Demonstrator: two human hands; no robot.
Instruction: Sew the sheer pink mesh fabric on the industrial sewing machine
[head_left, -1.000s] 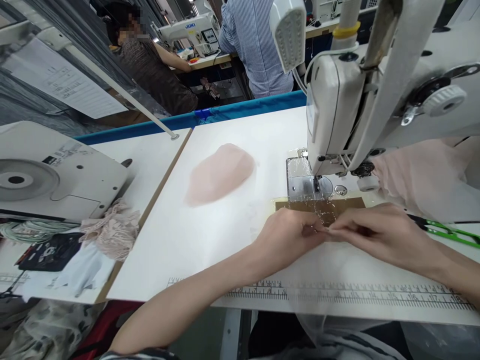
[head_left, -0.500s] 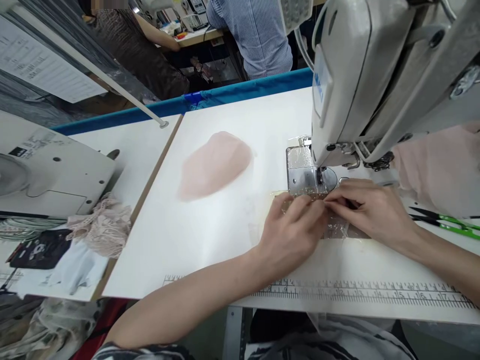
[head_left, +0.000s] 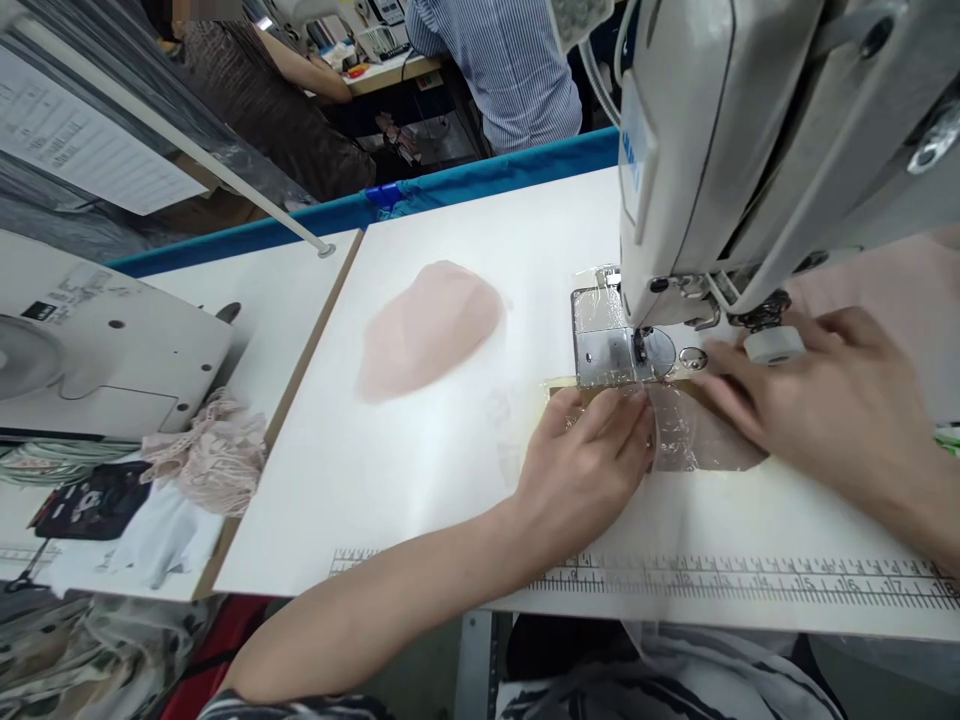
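Note:
My left hand (head_left: pixel 589 445) is closed at the front of the sewing machine's metal needle plate (head_left: pixel 598 335), its bent fingers on a sheer brownish-pink fabric (head_left: pixel 724 445). Its thumb is mostly hidden. The fabric lies flat to the right of these fingers, under a shiny clear film. My right hand (head_left: pixel 840 400), somewhat blurred, reaches to the right of the needle, fingers apart around a white round knob (head_left: pixel 775 345) under the machine head (head_left: pixel 697 150). Some of its fingertips are hidden behind the knob. A larger pink fabric (head_left: pixel 892 300) lies just beyond that hand.
A sheer pink cut piece (head_left: pixel 431 330) lies on the white table (head_left: pixel 420 480) to the left. A printed ruler (head_left: pixel 750 580) runs along the front edge. Left stand another machine (head_left: pixel 97 340) and a bundle of pink trim (head_left: pixel 214 450). Two people are beyond the blue cloth edge (head_left: pixel 487 170).
My right hand has left the spot beside my left fingers and moved right and back, towards the knob and pink fabric. It now covers most of the green-handled scissors. My left hand stays in place.

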